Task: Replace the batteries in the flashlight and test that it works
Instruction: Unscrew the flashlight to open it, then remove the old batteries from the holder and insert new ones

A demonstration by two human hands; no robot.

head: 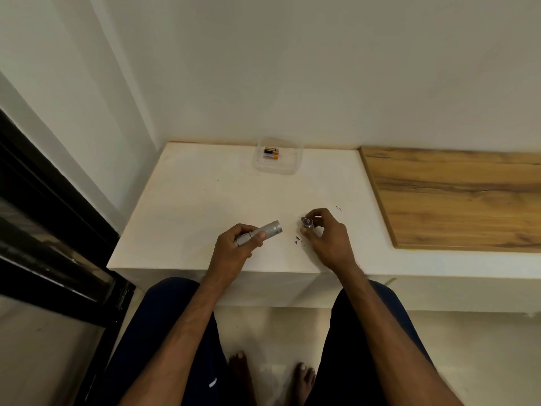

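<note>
**Observer:** What do you have in each grip right now?

**Operator:** My left hand (pixel 234 247) is closed around the flashlight body (pixel 260 232), a silver knurled tube, held just above the desk (pixel 190 206) near its front edge, open end pointing right and away. My right hand (pixel 325 232) pinches the unscrewed cap (pixel 307 222) between its fingertips, a little way off from the tube's mouth.

**Observer:** Why hold them apart like that?

**Operator:** I judge the tube is kept tilted and open so cells can slide out or in, and the cap stays in my fingers so it doesn't roll off. I can't tell whether the body still has batteries inside.

**Observer:** Where are the replacements?

**Operator:** Two batteries (pixel 270 152) lie in a clear plastic tub (pixel 289 165) at the desk's back edge, against the wall, well apart from both hands. Presumably parked there so they stay together.

**Observer:** Any brand readable?

**Operator:** No. I see black casings with orange ends, but the lettering is too small. No writing on the flashlight either. Small dark specks (pixel 297 240) sit on the desk just beside my right hand.
</note>
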